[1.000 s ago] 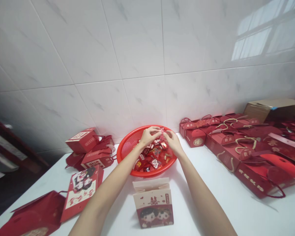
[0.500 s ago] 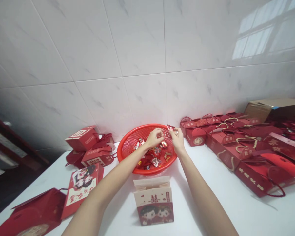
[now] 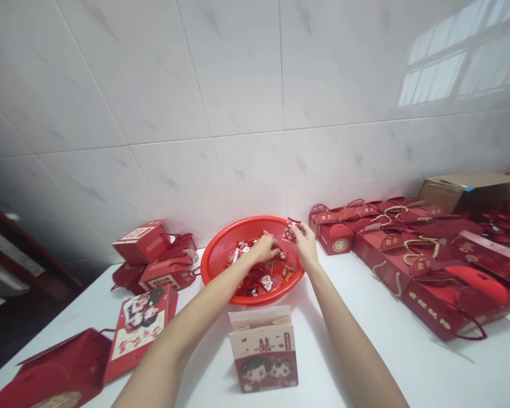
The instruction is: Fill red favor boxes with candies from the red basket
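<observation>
My left hand (image 3: 265, 249) reaches into the red plastic basket (image 3: 216, 269), fingers curled together down among the wrapped candies (image 3: 267, 281). What lies between those fingertips, if anything, is hidden. At the basket's back right rim, my right hand (image 3: 306, 243) pinches a small red candy packet (image 3: 289, 229) with pale spots. In front of the basket stands an upright gift box (image 3: 264, 362), its top flaps raised, printed with two cartoon faces.
Red gift boxes with cord handles (image 3: 391, 255) fill the right side, near a brown cardboard box (image 3: 471, 190). On the left are stacked small red boxes (image 3: 142, 241), a flat printed box (image 3: 140, 323) and another red box (image 3: 63, 368). A tiled wall (image 3: 246, 170) rises behind the white table (image 3: 208, 368).
My left hand has dropped from above the candies down among them, away from my right hand. My right hand keeps the packet at the rim.
</observation>
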{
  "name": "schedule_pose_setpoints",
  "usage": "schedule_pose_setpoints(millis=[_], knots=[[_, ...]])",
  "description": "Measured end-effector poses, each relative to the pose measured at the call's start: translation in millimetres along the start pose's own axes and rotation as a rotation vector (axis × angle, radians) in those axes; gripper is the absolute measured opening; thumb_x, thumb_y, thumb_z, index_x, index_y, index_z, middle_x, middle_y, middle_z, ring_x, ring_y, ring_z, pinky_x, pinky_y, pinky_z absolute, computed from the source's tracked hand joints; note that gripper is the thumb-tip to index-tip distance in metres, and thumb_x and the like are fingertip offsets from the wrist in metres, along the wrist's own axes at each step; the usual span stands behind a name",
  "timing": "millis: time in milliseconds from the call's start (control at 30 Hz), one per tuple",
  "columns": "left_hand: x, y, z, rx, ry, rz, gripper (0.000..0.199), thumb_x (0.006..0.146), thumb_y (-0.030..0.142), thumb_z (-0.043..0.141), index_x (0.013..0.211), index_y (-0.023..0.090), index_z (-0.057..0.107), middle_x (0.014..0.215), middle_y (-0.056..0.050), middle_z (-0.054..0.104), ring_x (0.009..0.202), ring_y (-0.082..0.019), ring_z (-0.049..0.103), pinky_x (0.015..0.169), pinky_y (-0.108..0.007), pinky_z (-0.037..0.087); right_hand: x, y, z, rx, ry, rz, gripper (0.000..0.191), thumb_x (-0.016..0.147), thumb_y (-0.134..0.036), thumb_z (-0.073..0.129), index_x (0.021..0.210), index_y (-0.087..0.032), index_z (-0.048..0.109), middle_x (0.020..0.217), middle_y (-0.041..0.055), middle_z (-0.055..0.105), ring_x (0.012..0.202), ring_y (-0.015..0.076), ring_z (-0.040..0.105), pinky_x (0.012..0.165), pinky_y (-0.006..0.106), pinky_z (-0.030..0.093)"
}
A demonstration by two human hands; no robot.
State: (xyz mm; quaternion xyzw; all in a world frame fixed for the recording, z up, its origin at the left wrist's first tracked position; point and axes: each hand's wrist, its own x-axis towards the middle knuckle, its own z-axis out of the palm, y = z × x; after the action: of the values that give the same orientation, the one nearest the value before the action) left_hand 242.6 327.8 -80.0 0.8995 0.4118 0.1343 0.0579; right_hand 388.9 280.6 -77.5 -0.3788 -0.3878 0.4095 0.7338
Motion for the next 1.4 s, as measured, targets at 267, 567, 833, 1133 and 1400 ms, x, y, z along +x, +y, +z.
schedule_pose_setpoints(millis=[267,567,833,1133,1400], knots=[[-8,14,-28.4,-0.188,0.443,0.067,0.019,0.080,0.015,0.064,0.094,0.021,0.076,0.122,-0.007,0.067,0.114,-0.022,0.063,0.103,-0.037,0.049,2,1,-1,0.089,-0.060,0.076,0.028,0.065,-0.043,0.073,0.069,-0.022,0.055,0.068,-0.0023,0.063,0.066,0.0155,0.061,0.062,0.029,0.051],[-11,19,-34.0,-0.327,0.231,-0.085,0.019,0.077,0.009,0.050,0.082,0.015,0.067,0.112,-0.009,0.068,0.104,-0.020,0.064,0.092,-0.033,0.051,2,1,-3,0.135,-0.030,0.088,0.026,0.062,-0.037,0.077,0.072,-0.020,0.058,0.070,-0.0014,0.067,0.069,0.0162,0.064,0.064,0.029,0.053],[-22,21,-23.6,-0.192,-0.513,-0.058,0.022,0.048,0.016,0.078,0.070,0.022,0.074,0.062,0.005,0.068,0.055,-0.015,0.062,0.051,-0.020,0.045,6,3,-3,0.106,0.047,0.051,0.026,0.065,-0.040,0.069,0.073,-0.022,0.053,0.068,-0.0025,0.064,0.066,0.0154,0.061,0.065,0.029,0.050],[-20,23,-6.0,0.059,-0.447,-0.143,0.020,0.047,0.008,0.078,0.058,0.020,0.067,0.058,-0.001,0.067,0.062,-0.024,0.066,0.062,-0.029,0.051,4,4,-4,-0.016,0.027,-0.005,0.017,0.067,-0.032,0.067,0.072,-0.020,0.056,0.068,-0.0046,0.060,0.068,0.0135,0.054,0.067,0.026,0.044],[-19,-10,-38.5,0.050,-0.080,-0.328,0.049,0.072,0.000,0.056,0.112,0.024,0.072,0.110,-0.007,0.076,0.103,-0.023,0.070,0.083,-0.027,0.052,2,2,-1,-0.042,0.002,-0.028,0.016,0.068,-0.031,0.064,0.068,-0.021,0.052,0.064,-0.0059,0.053,0.064,0.0124,0.047,0.063,0.025,0.040]])
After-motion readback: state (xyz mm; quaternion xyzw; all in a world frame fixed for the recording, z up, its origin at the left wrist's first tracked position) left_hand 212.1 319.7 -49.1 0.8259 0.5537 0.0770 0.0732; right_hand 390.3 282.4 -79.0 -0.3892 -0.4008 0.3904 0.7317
